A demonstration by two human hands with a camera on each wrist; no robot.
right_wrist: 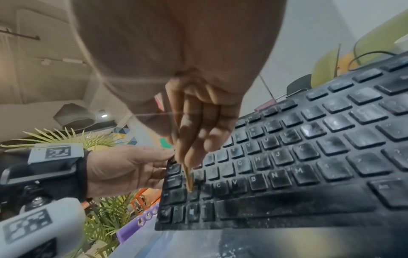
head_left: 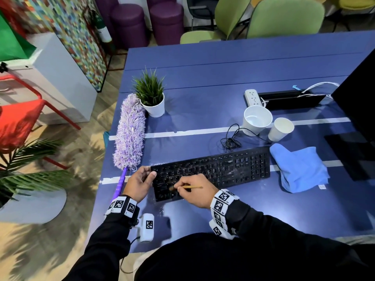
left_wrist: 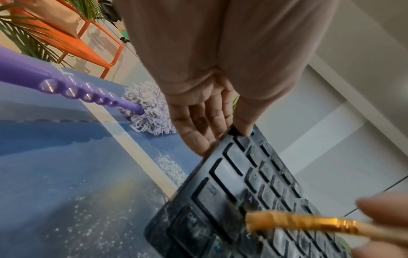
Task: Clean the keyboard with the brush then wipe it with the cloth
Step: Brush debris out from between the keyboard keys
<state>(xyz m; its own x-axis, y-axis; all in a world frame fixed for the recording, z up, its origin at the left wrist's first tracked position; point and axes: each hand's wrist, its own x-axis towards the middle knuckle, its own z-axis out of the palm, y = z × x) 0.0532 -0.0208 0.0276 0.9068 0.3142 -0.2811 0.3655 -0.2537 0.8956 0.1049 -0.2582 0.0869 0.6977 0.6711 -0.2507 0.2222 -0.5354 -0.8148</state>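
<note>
A black, dusty keyboard (head_left: 211, 173) lies on the blue table (head_left: 203, 78) in front of me. My left hand (head_left: 142, 181) holds its left end, thumb on the top corner and fingers against the edge (left_wrist: 209, 122). My right hand (head_left: 192, 191) pinches a thin brush (head_left: 190, 187) with a gold ferrule (left_wrist: 298, 221). The bristles touch the keys at the keyboard's lower left (right_wrist: 188, 179). A crumpled blue cloth (head_left: 300, 169) lies just right of the keyboard, untouched.
A purple duster (head_left: 129, 130) lies along the table's left edge beside a potted plant (head_left: 151, 98). Two white cups (head_left: 256, 119), a black cable (head_left: 231, 140) and a power strip (head_left: 252, 97) sit behind the keyboard. A monitor (head_left: 357, 102) stands at right. White dust specks (left_wrist: 170, 165) dot the table.
</note>
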